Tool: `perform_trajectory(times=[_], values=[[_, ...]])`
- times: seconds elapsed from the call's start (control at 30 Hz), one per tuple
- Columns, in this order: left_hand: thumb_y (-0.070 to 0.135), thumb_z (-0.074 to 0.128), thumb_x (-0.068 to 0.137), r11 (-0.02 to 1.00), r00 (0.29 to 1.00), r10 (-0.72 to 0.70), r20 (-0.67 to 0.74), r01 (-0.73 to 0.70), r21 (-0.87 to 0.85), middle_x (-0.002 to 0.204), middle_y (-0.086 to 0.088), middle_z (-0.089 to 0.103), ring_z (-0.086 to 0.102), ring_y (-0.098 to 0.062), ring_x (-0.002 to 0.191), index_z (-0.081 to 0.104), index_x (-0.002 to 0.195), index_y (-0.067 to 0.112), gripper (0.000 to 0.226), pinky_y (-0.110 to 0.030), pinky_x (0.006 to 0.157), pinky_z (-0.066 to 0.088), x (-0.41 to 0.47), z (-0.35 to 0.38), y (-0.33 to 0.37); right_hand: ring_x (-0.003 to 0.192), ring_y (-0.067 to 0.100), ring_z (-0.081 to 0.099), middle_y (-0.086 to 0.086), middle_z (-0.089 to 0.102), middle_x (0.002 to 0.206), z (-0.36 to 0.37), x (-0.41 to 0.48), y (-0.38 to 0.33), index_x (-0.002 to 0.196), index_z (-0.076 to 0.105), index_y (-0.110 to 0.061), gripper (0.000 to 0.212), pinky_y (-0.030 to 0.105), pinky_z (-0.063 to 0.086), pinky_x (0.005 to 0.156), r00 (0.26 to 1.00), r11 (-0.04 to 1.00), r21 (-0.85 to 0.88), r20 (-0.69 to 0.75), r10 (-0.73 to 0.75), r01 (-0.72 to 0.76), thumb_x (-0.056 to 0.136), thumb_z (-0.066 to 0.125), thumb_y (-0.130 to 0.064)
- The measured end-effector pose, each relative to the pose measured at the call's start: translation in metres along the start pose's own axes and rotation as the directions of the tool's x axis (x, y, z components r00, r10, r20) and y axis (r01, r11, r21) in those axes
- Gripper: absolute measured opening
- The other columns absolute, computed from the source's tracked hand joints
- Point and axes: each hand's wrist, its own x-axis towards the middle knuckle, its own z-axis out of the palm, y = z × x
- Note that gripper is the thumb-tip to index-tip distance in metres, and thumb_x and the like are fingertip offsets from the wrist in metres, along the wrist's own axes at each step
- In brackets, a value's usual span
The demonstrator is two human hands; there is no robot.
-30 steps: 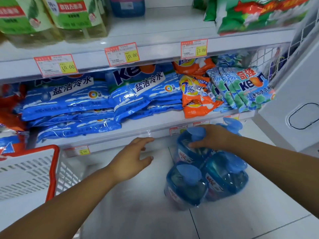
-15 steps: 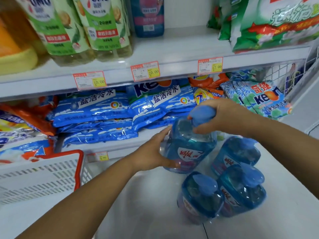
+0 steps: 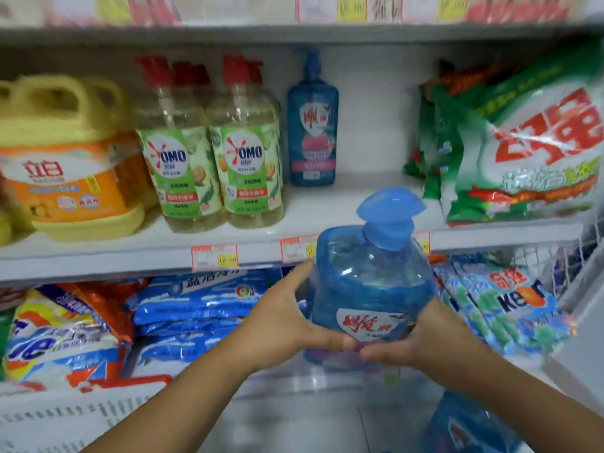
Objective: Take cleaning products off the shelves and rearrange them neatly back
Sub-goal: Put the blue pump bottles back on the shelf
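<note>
- The left hand (image 3: pixel 281 325) and right hand (image 3: pixel 421 341) clasp the round blue bottle (image 3: pixel 369 289) low on its sides, fingers curled round it.
- It is upright, before the middle shelf (image 3: pixel 320 207) edge.
- Best raised level into the gap between the tall blue bottle (image 3: pixel 312 125) and green bags (image 3: pixel 523 158).

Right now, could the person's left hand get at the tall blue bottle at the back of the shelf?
Probably not yet: the left hand and right hand both grip the round blue bottle. Once freed, likely yes, since the shelf before the tall blue bottle lies bare.
</note>
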Motion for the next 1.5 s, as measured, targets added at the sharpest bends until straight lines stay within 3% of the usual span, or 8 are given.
perform_trajectory(times=[0.27, 0.37, 0.5, 0.73, 0.93, 1.1, 1.27, 1.5], values=[[0.018, 0.096, 0.056, 0.959, 0.962, 0.270, -0.041, -0.265, 0.097, 0.127, 0.015, 0.065, 0.060, -0.007, 0.120, 0.048, 0.135, 0.037, 0.095, -0.035, 0.102, 0.049, 0.074, -0.040, 0.092, 0.110, -0.003, 0.064, -0.020, 0.069, 0.119, -0.080, 0.060, -0.073, 0.136, 0.055, -0.018, 0.113, 0.016, 0.053, 0.086, 0.917, 0.936, -0.081, -0.189, -0.351, 0.342, 0.040, 0.091, -0.064], [0.024, 0.097, 0.056, 0.954, 0.954, 0.290, -0.081, -0.282, 0.100, 0.126, 0.017, 0.065, 0.060, -0.010, 0.120, 0.048, 0.135, 0.040, 0.095, -0.040, 0.102, 0.050, 0.101, -0.044, 0.096, 0.115, -0.002, 0.062, -0.017, 0.066, 0.126, -0.099, 0.086, -0.084, 0.142, 0.048, -0.018, 0.103, 0.012, 0.051, 0.085, 0.902, 0.916, -0.111, -0.164, -0.400, 0.386, 0.055, 0.094, -0.046], [0.018, 0.096, 0.058, 0.965, 0.961, 0.258, -0.100, -0.253, 0.064, 0.120, 0.018, 0.067, 0.062, -0.002, 0.113, 0.049, 0.133, 0.037, 0.090, -0.030, 0.099, 0.051, 0.130, -0.036, 0.079, 0.117, 0.003, 0.061, -0.013, 0.065, 0.128, -0.113, 0.118, -0.069, 0.144, 0.044, -0.022, 0.102, 0.029, 0.054, 0.096, 0.930, 0.926, -0.179, -0.102, -0.354, 0.333, 0.057, 0.096, -0.033], [0.014, 0.090, 0.066, 0.969, 0.968, 0.222, -0.114, -0.232, -0.084, 0.123, 0.017, 0.067, 0.063, 0.001, 0.112, 0.050, 0.134, 0.033, 0.081, -0.032, 0.100, 0.052, 0.171, -0.028, 0.060, 0.104, -0.003, 0.066, -0.019, 0.070, 0.114, -0.132, 0.158, -0.044, 0.141, 0.040, -0.035, 0.096, 0.014, 0.054, 0.083, 0.962, 0.964, -0.085, -0.087, -0.257, 0.250, 0.061, 0.092, -0.021], [0.039, 0.078, 0.081, 0.975, 0.957, 0.217, -0.191, -0.222, -0.008, 0.131, 0.022, 0.060, 0.057, 0.003, 0.118, 0.037, 0.143, 0.043, 0.075, -0.031, 0.102, 0.050, 0.195, -0.018, 0.044, 0.108, -0.006, 0.063, -0.025, 0.070, 0.112, -0.136, 0.187, -0.034, 0.140, 0.040, -0.038, 0.093, 0.024, 0.053, 0.094, 0.978, 0.982, -0.032, -0.090, -0.188, 0.186, 0.060, 0.087, -0.036], [0.039, 0.063, 0.094, 0.977, 0.968, 0.173, -0.184, -0.146, 0.152, 0.136, 0.017, 0.056, 0.055, -0.005, 0.122, 0.035, 0.143, 0.040, 0.056, -0.040, 0.107, 0.046, 0.197, -0.019, 0.040, 0.102, 0.002, 0.068, -0.021, 0.071, 0.108, -0.135, 0.215, -0.028, 0.138, 0.041, -0.043, 0.077, 0.022, 0.054, 0.076, 0.986, 0.990, 0.063, -0.121, -0.118, 0.126, 0.073, 0.082, -0.036], [0.060, 0.054, 0.090, 0.660, 0.968, 0.249, 0.022, -0.186, 0.728, 0.151, 0.025, 0.031, 0.043, 0.001, 0.126, 0.028, 0.151, 0.038, 0.070, -0.021, 0.108, 0.034, 0.145, -0.054, 0.023, 0.106, 0.013, 0.069, -0.012, 0.068, 0.118, -0.137, 0.240, -0.011, 0.145, 0.035, -0.045, 0.107, 0.045, 0.056, 0.095, 0.980, 0.991, 0.092, -0.185, -0.074, 0.092, 0.052, 0.087, -0.058], [0.067, 0.038, 0.095, 0.309, 0.899, 0.396, 0.186, -0.321, 0.895, 0.116, 0.015, 0.068, 0.065, -0.009, 0.102, 0.058, 0.124, 0.036, 0.047, -0.032, 0.074, 0.058, 0.135, -0.066, -0.009, 0.101, 0.023, 0.070, 0.005, 0.065, 0.124, -0.133, 0.280, 0.006, 0.146, 0.037, -0.042, 0.087, 0.042, 0.059, 0.086, 0.950, 0.977, 0.184, -0.307, -0.051, 0.111, 0.071, 0.081, -0.038]])
